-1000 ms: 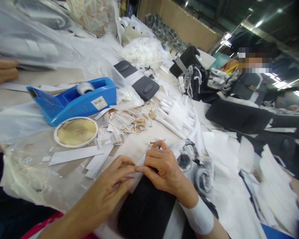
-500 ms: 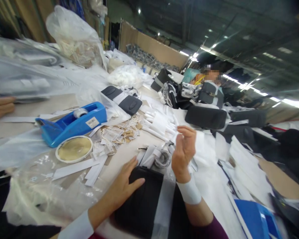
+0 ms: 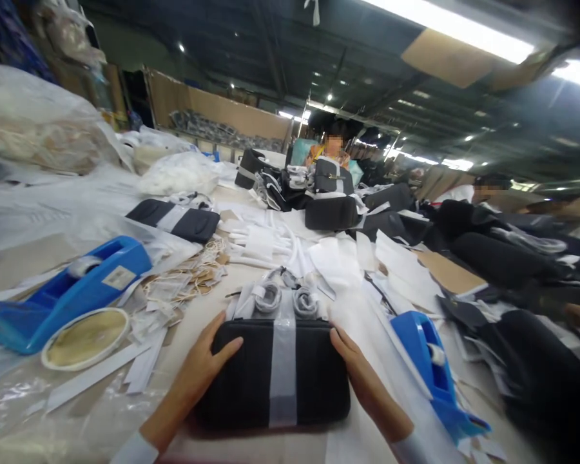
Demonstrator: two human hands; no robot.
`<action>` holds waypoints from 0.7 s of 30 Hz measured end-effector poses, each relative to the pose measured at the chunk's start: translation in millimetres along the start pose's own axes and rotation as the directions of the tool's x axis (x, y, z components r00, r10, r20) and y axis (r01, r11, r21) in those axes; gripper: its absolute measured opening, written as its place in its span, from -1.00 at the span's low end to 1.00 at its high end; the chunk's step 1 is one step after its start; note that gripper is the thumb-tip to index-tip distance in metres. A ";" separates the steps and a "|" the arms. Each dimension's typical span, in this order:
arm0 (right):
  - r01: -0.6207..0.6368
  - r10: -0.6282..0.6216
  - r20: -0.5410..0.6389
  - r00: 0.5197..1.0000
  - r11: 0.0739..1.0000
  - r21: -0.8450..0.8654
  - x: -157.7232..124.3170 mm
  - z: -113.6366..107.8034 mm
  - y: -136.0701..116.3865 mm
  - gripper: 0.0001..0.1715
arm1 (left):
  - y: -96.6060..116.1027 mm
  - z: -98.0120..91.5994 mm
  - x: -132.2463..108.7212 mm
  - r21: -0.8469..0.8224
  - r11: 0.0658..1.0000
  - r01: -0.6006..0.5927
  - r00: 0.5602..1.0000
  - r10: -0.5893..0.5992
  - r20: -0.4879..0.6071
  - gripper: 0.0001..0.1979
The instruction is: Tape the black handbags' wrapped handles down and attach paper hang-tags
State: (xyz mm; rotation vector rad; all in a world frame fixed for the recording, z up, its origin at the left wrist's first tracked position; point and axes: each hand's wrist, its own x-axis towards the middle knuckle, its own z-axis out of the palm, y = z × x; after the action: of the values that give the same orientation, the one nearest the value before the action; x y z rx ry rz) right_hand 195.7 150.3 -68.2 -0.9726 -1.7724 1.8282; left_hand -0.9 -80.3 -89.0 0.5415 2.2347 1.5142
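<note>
A black zip case [image 3: 246, 383] with a pale band across its middle lies flat on the table in front of me. My left hand [image 3: 199, 368] grips its left edge, thumb on top. My right hand [image 3: 360, 377] grips its right edge the same way. Just beyond the case lie two grey rolled straps [image 3: 286, 299] on white paper.
A blue tape dispenser [image 3: 72, 290] and a round lid [image 3: 84, 336] sit at left, beside a heap of string tags [image 3: 183, 280]. A second blue dispenser [image 3: 428, 361] is at right. White paper sheets, black cases and plastic bags cover the table; people sit at the far side.
My right hand came down from the air onto the case's right edge. My left hand shifted to its left edge. The view tilted up and the case now lies square before me.
</note>
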 end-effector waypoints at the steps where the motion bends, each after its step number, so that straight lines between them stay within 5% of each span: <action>1: -0.012 0.012 0.013 1.000 1.000 0.020 -1.2 2.7 1.0 -0.18 | -0.5 1.0 -1.2 -0.039 0.999 0.020 1.000 -0.020 0.003 -0.15; 7: -0.043 0.041 0.020 0.999 0.994 0.102 -4.6 10.0 9.9 -0.22 | 2.8 7.5 -9.0 -0.320 0.937 0.142 0.987 -0.109 0.119 -0.18; 12: -0.053 0.034 0.118 0.992 0.985 0.164 -3.4 8.4 -1.5 -0.33 | 23.3 2.5 -6.1 -0.270 0.951 0.151 0.987 -0.130 0.093 -0.30; 17: -0.155 0.094 0.256 0.962 0.961 0.230 4.2 7.7 -16.1 -0.33 | 51.1 -2.6 -4.7 -0.363 0.916 0.173 0.971 -0.096 0.220 -0.50; 21: -0.177 0.114 0.281 0.953 0.961 0.212 7.4 10.7 -21.4 -0.34 | 51.1 -4.2 -4.8 -0.447 0.854 0.267 0.952 -0.162 0.260 -0.46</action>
State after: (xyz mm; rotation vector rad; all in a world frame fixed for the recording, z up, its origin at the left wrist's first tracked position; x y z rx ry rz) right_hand 179.3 150.5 -49.3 -0.8155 -1.6125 2.2963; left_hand 6.1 -68.5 -39.4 0.2703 1.6106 1.7122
